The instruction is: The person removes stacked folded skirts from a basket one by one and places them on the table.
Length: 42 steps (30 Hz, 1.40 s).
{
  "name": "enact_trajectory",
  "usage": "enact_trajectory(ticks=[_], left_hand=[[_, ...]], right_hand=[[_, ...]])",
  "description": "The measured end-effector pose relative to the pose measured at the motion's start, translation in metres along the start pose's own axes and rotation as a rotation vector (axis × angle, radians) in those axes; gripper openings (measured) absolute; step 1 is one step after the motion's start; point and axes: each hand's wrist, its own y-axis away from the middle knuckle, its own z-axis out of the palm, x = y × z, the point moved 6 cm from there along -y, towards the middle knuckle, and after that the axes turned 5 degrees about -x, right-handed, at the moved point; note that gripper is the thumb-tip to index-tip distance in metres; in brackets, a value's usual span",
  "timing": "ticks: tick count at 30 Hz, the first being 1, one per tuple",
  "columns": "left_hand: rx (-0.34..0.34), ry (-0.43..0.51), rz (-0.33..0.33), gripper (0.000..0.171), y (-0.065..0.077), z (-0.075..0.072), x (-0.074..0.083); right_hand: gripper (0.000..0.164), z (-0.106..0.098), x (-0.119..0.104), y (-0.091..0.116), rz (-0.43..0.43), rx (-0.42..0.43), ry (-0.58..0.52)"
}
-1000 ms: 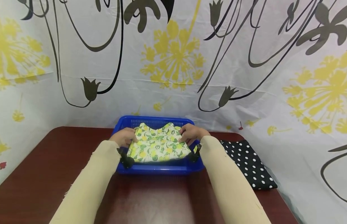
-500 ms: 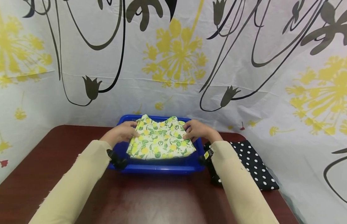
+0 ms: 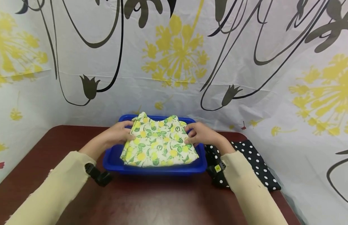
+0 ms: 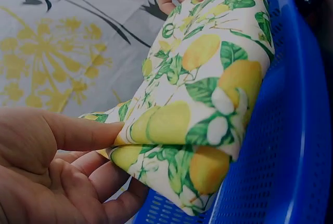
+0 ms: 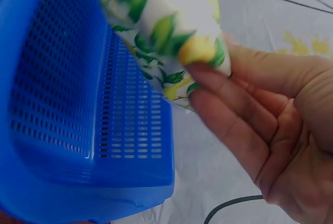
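Note:
A folded garment (image 3: pixel 159 142), white with lemons and green leaves, is held over the blue plastic basket (image 3: pixel 162 170). My left hand (image 3: pixel 116 134) pinches its left side; in the left wrist view the thumb lies on top of the folded layers and the fingers are beneath. At the opposite side, my right hand (image 3: pixel 202 134) pinches the edge between thumb and fingers. The right wrist view shows the garment's corner (image 5: pixel 192 52) in that grip, slightly blurred, above the slotted basket wall (image 5: pixel 130 109). Much of the basket's inside is hidden under the garment.
A black cloth with white polka dots (image 3: pixel 256 162) lies folded on the right of the dark red table (image 3: pixel 151 200), partly behind the right forearm. Behind the table hangs a white curtain (image 3: pixel 162 68) with yellow and grey flower prints. Both wrists carry black devices.
The garment has come up out of the basket and looks larger, with both hands still gripping its sides. My hands have spread apart, and the left forearm has swung to the left.

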Motion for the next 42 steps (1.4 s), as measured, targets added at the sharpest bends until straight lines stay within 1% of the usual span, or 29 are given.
enact_trajectory(ticks=[3,6,10,14,18,22,27,35,40,42], left_hand=[[-0.018,0.019,0.027,0.064,0.011,0.002,0.000],[-0.038,0.034,0.053,0.065,0.021,0.005,-0.001],[-0.051,0.049,0.073,0.065,0.032,0.010,-0.002],[-0.051,0.057,0.075,0.064,0.042,0.015,-0.003],[-0.066,0.067,0.097,0.063,0.054,0.023,-0.002],[-0.090,0.093,0.119,0.062,0.066,0.033,-0.003],[-0.117,0.127,0.153,0.062,0.081,0.045,-0.004],[-0.187,0.202,0.178,0.062,0.101,0.066,-0.010],[-0.244,0.244,0.193,0.061,0.117,0.078,-0.020],[-0.284,0.284,0.210,0.057,0.123,0.084,-0.025]], right_hand=[[0.047,0.004,-0.007,0.008,-0.022,0.010,-0.013],[0.041,0.009,-0.013,0.016,-0.052,0.008,0.000],[0.042,0.015,-0.020,0.027,-0.080,0.024,0.055],[0.044,0.022,-0.027,0.040,-0.099,0.056,0.119],[0.041,0.029,-0.034,0.053,-0.112,0.078,0.164],[0.037,0.038,-0.040,0.068,-0.116,0.077,0.181],[0.037,0.048,-0.046,0.085,-0.103,0.072,0.189],[0.030,0.066,-0.057,0.113,-0.144,0.065,0.159],[0.026,0.081,-0.061,0.129,-0.201,0.052,0.118],[0.024,0.089,-0.061,0.135,-0.235,0.043,0.105]])
